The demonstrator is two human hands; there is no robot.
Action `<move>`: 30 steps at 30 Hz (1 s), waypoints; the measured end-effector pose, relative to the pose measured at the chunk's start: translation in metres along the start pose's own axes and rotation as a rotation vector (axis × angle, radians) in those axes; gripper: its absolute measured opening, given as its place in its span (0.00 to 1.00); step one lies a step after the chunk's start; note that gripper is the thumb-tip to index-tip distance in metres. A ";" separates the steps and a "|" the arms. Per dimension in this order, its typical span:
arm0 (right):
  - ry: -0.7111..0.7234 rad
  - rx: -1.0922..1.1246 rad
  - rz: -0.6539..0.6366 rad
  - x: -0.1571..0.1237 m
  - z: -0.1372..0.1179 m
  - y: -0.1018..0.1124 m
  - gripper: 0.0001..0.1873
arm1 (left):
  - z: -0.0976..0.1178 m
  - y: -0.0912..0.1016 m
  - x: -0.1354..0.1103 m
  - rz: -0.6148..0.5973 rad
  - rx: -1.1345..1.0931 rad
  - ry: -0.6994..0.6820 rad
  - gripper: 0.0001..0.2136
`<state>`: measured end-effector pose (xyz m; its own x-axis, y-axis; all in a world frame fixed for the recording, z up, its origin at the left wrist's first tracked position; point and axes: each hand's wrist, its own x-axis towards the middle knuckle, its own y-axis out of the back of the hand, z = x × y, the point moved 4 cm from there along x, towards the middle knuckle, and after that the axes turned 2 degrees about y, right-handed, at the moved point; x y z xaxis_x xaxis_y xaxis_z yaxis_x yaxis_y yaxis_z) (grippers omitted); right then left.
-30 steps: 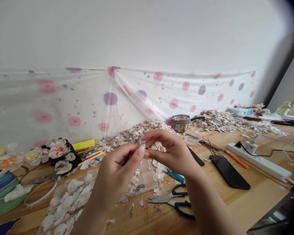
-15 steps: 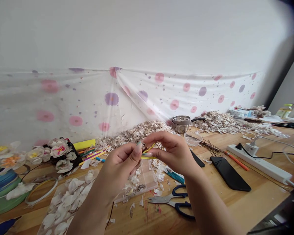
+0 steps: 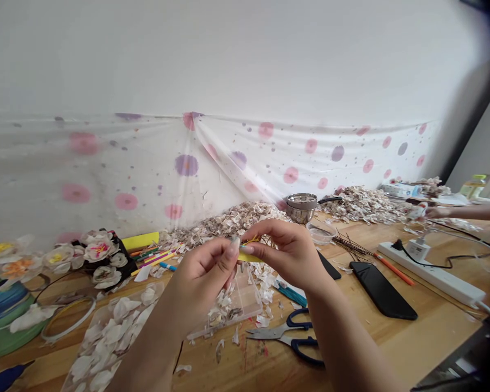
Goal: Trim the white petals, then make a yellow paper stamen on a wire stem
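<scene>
Narrowly pinched, the left hand (image 3: 206,275) and right hand (image 3: 288,253) meet on a yellow strip (image 3: 251,257) above the middle of the tabletop (image 3: 433,335). Scissors (image 3: 278,331) lie below, toward its front edge; beyond sits a clear compartment box (image 3: 245,294), then pale petals (image 3: 237,219) heaped toward the back edge.

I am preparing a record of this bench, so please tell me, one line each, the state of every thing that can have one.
Left hand: thumb and fingers pinched
Right hand: thumb and fingers pinched
Yellow strip: held at the fingertips
Scissors: lying flat, handles apart
Phone: screen dark
Power strip: charger and black plug inserted
Metal bowls: stacked
Bottle: upright, capped
</scene>
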<state>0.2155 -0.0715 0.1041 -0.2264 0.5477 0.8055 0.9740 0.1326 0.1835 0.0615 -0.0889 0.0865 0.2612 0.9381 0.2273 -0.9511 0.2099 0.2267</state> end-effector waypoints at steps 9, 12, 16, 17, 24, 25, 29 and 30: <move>-0.093 0.086 0.071 0.002 0.008 0.000 0.03 | 0.002 0.005 0.000 0.112 0.353 -0.184 0.19; -0.108 0.099 0.095 0.002 0.010 -0.001 0.03 | 0.005 0.004 -0.001 0.191 0.441 -0.255 0.20; -0.074 0.062 0.089 0.002 0.007 -0.002 0.02 | 0.007 0.003 -0.001 0.208 0.461 -0.287 0.19; -0.061 0.048 0.091 0.002 0.005 -0.001 0.02 | 0.007 0.003 -0.002 0.209 0.471 -0.294 0.19; -0.022 0.053 0.064 0.002 0.003 -0.001 0.02 | 0.015 -0.001 -0.006 0.220 0.516 -0.407 0.15; -0.020 0.066 0.062 0.002 0.004 -0.001 0.02 | 0.016 -0.003 -0.006 0.224 0.511 -0.417 0.13; -0.022 0.105 0.066 0.000 0.004 -0.001 0.03 | 0.016 -0.006 -0.009 0.283 0.540 -0.472 0.10; -0.022 0.109 0.072 0.000 0.004 -0.001 0.04 | 0.017 -0.006 -0.009 0.296 0.557 -0.495 0.10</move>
<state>0.2142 -0.0685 0.1018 -0.1572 0.5768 0.8016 0.9815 0.1808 0.0624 0.0678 -0.1035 0.0987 0.1784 0.6747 0.7162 -0.8041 -0.3196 0.5013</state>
